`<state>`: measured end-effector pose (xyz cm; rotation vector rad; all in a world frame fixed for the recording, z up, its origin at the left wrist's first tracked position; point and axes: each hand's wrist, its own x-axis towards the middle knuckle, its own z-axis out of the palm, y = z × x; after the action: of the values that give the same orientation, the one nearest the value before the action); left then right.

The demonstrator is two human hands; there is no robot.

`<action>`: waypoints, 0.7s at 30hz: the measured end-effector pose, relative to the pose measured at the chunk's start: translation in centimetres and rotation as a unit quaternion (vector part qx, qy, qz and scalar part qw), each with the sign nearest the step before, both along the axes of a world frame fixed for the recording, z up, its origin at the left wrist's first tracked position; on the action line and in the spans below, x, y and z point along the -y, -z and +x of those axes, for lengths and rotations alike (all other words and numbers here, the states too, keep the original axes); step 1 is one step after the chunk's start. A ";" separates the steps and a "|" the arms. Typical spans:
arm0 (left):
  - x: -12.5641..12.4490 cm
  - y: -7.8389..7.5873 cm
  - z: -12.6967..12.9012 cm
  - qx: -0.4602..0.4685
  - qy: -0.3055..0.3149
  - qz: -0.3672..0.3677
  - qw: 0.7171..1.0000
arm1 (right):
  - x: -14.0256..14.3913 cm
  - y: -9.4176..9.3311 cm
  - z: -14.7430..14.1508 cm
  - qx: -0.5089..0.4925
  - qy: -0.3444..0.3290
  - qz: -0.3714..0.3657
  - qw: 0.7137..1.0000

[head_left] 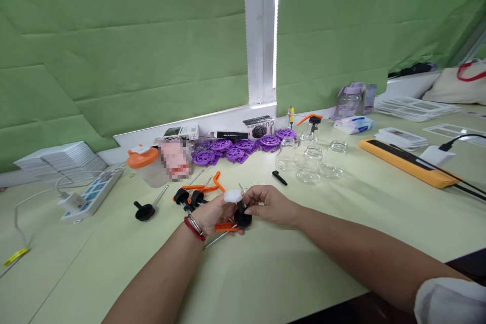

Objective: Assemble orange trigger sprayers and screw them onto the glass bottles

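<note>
Both hands work one plunger piece together at the near middle of the table.

The left hand (210, 216) pinches a white pad (233, 195) against the black-knobbed plunger (242, 218), which the right hand (268, 203) grasps. Only this piece is in hand; other black-knobbed rods (152, 206) and orange clips (210, 186) lie loose just left, while the glass jars (309, 164) and purple discs (243, 149) farther off stand untouched.
</note>
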<state>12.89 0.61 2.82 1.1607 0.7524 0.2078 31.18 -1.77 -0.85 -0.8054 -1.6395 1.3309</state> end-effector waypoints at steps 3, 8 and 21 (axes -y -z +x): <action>0.0 -0.1 0.0 -0.001 0.003 0.001 1.000 | 0.0 0.0 0.0 0.004 0.001 -0.003 1.000; 0.1 -0.1 0.1 -0.006 -0.010 0.005 1.000 | 0.1 -0.1 0.2 0.011 -0.008 0.005 1.000; 0.2 -0.1 0.0 -0.001 -0.019 0.010 1.000 | 0.1 -0.3 0.2 0.019 -0.014 0.011 1.000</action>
<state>12.90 0.39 2.94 1.1663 0.7766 0.2466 31.33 -1.91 -0.59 -0.8008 -1.6988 1.3222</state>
